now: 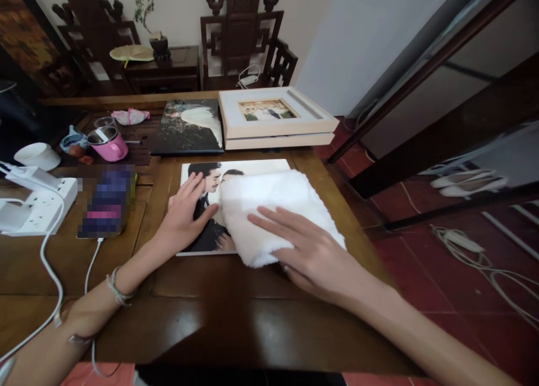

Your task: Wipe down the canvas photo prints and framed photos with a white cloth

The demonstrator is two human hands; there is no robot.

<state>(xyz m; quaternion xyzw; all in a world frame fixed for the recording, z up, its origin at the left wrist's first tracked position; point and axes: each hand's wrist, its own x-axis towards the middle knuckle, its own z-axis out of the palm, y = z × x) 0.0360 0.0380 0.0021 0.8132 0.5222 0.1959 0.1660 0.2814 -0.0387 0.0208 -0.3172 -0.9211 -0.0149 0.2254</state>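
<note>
A photo panel [213,237] with a printed picture of two people lies flat on the wooden table, its right part covered by a folded white fluffy cloth [278,192]. My left hand [187,215] rests on the panel's left side, fingers stretched out and thumb apart, holding nothing. Over the cloth's lower right is my right hand [309,248], pressing it onto the panel with its fingers on top. The thumb side grips near the cloth's lower edge and is partly hidden.
Behind the panel lie a dark photo panel [189,128] and a framed picture [278,129]. To the left are a pink mug [110,145], a white cup [37,157], a power strip [46,203] and a blurred phone [105,203] on a white cable. The table's right edge drops to red floor.
</note>
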